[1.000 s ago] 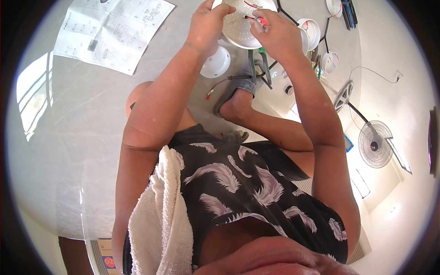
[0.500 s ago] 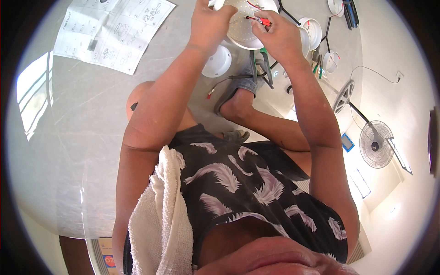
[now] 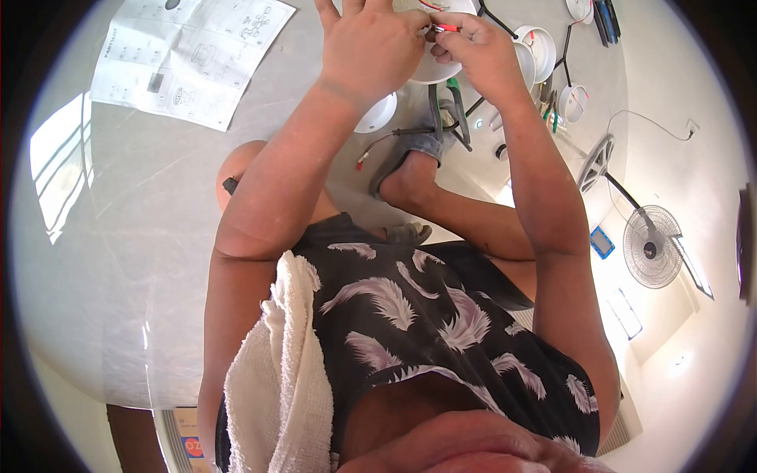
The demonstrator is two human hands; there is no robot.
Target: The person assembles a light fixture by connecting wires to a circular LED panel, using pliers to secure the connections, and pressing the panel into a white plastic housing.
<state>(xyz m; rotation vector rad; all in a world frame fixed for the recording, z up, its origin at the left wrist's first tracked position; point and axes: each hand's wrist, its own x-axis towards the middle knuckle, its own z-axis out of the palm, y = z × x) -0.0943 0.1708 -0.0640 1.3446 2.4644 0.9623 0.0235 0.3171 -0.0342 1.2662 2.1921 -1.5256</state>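
At the top of the frame, the right hand (image 3: 490, 61) pinches the red connector (image 3: 448, 28) between thumb and fingertips, seemingly to steady so small a part. The left hand (image 3: 369, 54) brings thumb and forefinger in beside it, other fingers spread, perhaps to keep them clear; whether it grips a wire, I can't tell. The white dish (image 3: 436, 71) sits under both, close to its leads. The printed sheet (image 3: 193, 59) lies open upper left, probably for easy reading.

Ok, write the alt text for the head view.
Left hand and right hand meet at a small red connector above a round white dish; a printed sheet lies left, a fan stands right.
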